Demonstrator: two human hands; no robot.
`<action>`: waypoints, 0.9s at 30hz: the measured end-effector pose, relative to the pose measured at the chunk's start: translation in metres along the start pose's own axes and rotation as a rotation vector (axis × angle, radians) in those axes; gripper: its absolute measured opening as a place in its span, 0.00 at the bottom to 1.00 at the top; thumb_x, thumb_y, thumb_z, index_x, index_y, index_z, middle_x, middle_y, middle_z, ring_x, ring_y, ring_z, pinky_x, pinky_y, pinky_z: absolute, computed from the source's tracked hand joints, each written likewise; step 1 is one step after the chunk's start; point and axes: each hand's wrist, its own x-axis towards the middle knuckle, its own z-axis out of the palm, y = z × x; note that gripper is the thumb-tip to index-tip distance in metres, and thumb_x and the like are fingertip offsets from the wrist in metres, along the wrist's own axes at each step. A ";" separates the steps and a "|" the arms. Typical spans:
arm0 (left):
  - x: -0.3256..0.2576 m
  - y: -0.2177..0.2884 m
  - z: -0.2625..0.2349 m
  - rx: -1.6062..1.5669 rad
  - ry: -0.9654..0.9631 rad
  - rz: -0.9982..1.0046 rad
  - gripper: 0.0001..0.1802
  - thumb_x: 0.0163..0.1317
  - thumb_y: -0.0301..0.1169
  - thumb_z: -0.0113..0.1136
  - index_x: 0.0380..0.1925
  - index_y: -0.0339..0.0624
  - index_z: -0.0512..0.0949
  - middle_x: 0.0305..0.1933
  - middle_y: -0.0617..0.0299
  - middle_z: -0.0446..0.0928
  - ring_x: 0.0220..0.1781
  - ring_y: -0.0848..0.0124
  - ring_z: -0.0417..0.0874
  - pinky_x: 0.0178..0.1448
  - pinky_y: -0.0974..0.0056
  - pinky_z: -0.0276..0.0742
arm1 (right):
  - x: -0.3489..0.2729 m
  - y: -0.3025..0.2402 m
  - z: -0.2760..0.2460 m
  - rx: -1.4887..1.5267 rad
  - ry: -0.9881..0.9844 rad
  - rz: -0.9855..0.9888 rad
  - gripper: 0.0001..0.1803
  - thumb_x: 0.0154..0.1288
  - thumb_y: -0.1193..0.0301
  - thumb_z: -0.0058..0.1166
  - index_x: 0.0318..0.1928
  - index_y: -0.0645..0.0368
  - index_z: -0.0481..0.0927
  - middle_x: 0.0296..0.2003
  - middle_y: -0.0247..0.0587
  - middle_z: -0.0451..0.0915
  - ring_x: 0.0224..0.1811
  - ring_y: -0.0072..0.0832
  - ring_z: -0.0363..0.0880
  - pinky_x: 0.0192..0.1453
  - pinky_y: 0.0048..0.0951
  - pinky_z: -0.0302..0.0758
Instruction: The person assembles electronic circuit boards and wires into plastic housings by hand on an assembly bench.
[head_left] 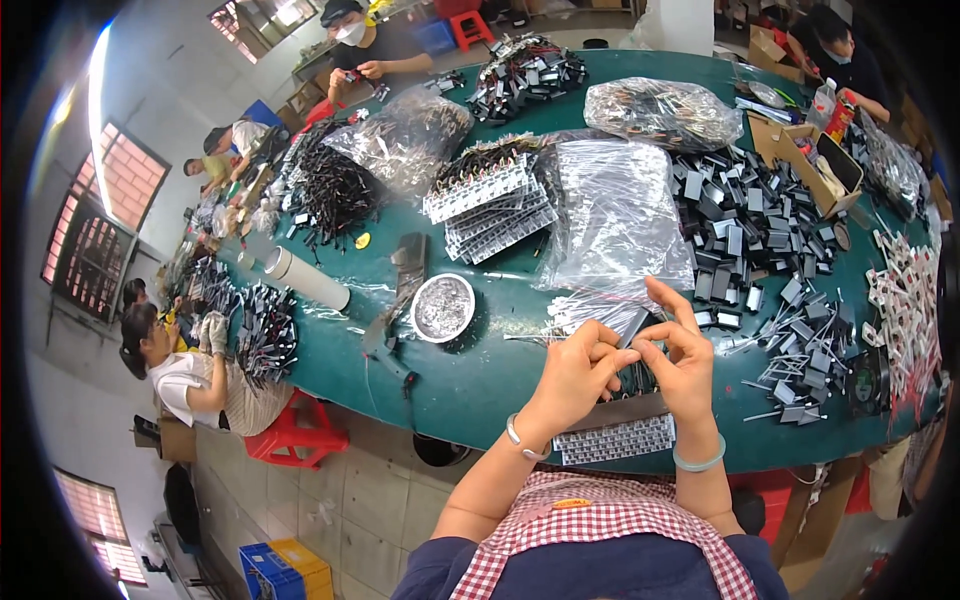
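Observation:
My left hand (580,368) and my right hand (684,362) meet over the near edge of the green table, thumbs and forefingers pinched together. What they pinch is hidden by the fingertips. A small dark grey case (636,322) shows just behind them; whether it is held or lies on the table I cannot tell. Below my wrists lies a white panel of small circuit boards (618,441), beside a brown strip (612,411). White cable ties (590,310) spread from a clear plastic bag (615,215) beyond my left hand.
Black cases (745,215) are heaped right of the bag. Circuit board panels (497,215) are stacked left of it. A metal bowl (443,307) and white cylinder (307,278) stand on the green table (480,390). White connectors (903,310) lie far right. Several people sit around.

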 end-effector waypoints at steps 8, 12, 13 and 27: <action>0.020 -0.024 0.002 0.255 -0.007 0.168 0.12 0.62 0.31 0.65 0.38 0.33 0.75 0.29 0.58 0.82 0.31 0.74 0.83 0.36 0.68 0.79 | 0.000 -0.003 -0.041 0.100 0.391 0.053 0.06 0.73 0.74 0.46 0.38 0.63 0.74 0.49 0.44 0.79 0.31 0.16 0.75 0.35 0.15 0.69; 0.023 -0.026 0.017 0.307 -0.184 0.166 0.14 0.61 0.34 0.65 0.41 0.35 0.76 0.34 0.53 0.83 0.36 0.64 0.85 0.41 0.63 0.79 | -0.013 -0.008 -0.088 0.159 0.490 -0.009 0.09 0.76 0.70 0.43 0.45 0.64 0.70 0.42 0.50 0.81 0.34 0.24 0.82 0.36 0.21 0.75; 0.033 -0.030 0.018 0.344 -0.156 0.217 0.15 0.61 0.35 0.65 0.41 0.35 0.76 0.35 0.52 0.83 0.37 0.61 0.86 0.41 0.61 0.78 | -0.012 -0.006 -0.102 0.075 0.584 -0.039 0.09 0.76 0.69 0.42 0.45 0.64 0.70 0.42 0.50 0.81 0.36 0.27 0.83 0.36 0.22 0.77; 0.086 -0.088 0.026 1.156 -0.204 0.346 0.07 0.59 0.27 0.57 0.34 0.36 0.72 0.28 0.44 0.79 0.33 0.47 0.82 0.34 0.47 0.75 | -0.054 0.081 -0.228 -1.251 0.330 -0.062 0.14 0.50 0.77 0.64 0.39 0.60 0.76 0.41 0.43 0.79 0.45 0.43 0.75 0.50 0.39 0.72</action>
